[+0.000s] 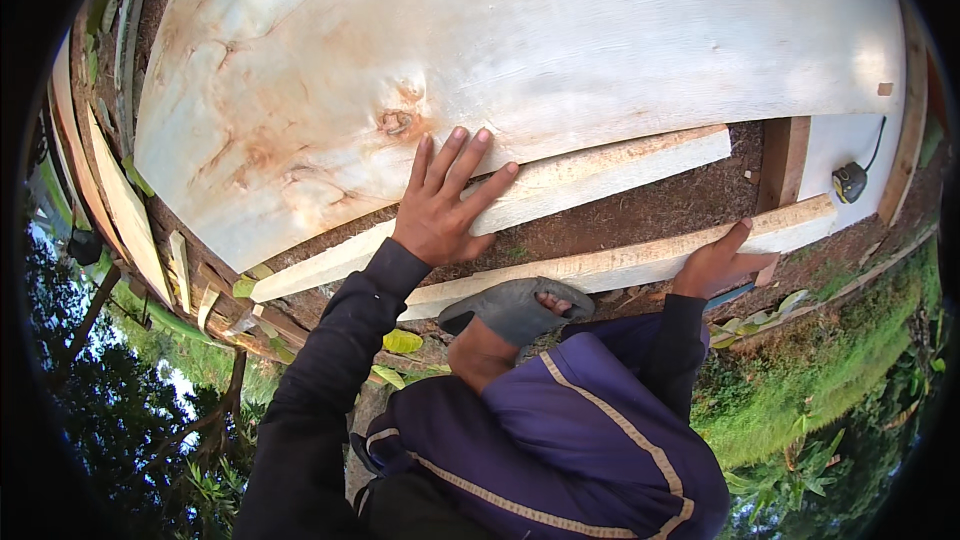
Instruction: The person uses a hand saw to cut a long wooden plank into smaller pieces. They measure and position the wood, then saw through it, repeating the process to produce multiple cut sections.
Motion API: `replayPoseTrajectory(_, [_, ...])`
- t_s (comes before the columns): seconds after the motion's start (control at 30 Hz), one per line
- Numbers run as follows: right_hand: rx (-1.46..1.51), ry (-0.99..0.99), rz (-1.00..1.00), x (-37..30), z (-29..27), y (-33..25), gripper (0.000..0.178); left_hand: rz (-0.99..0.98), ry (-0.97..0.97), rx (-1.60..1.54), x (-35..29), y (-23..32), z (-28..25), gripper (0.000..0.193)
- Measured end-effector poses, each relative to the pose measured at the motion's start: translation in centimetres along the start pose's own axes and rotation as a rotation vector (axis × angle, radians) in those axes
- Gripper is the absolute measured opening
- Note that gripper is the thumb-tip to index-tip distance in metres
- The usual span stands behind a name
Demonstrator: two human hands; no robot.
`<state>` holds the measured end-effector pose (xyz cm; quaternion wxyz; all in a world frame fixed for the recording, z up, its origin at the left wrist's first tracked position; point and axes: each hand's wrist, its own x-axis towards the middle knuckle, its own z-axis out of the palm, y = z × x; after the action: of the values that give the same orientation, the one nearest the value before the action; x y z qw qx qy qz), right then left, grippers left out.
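A large pale plywood sheet (560, 40) with brown knots and stains fills the far part of the view. My left hand (445, 202) lies with its fingers spread over the sheet's near edge and the far wooden batten (580, 180) next to it. Closer to me, a second wooden batten (630, 265) runs roughly parallel. My right hand (715, 262) grips this near batten toward its right end, thumb on top; its other fingers show only partly. My foot in a grey sandal (525, 312) is against the near batten's middle.
A black and yellow tape measure (850, 182) sits on a white surface at the right, beside a brown crosspiece (783, 162). Thin wood strips (130, 205) lie at the left. Brown soil shows between the battens; grass (800, 380) and plants border the work area.
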<state>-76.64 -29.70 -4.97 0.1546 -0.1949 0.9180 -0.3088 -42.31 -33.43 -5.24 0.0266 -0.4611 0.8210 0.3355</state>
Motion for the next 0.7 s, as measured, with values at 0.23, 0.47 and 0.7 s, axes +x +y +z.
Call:
replayPoseTrajectory(0.23, [-0.038,-0.012,-0.024,0.6,-0.1,0.6,0.073,-0.016,0.003,-0.011,0.5,0.2,-0.1,0.104])
replayPoseTrajectory(0.47, [-0.053,-0.046,-0.029,0.7,-0.3,0.5,0.075,-0.016,0.008,-0.032,0.4,0.0,-0.3,0.105])
replayPoseTrajectory(0.7, [-0.117,0.053,-0.077,0.1,0.3,0.3,0.077,-0.007,0.006,-0.011,0.3,-0.4,0.3,0.107])
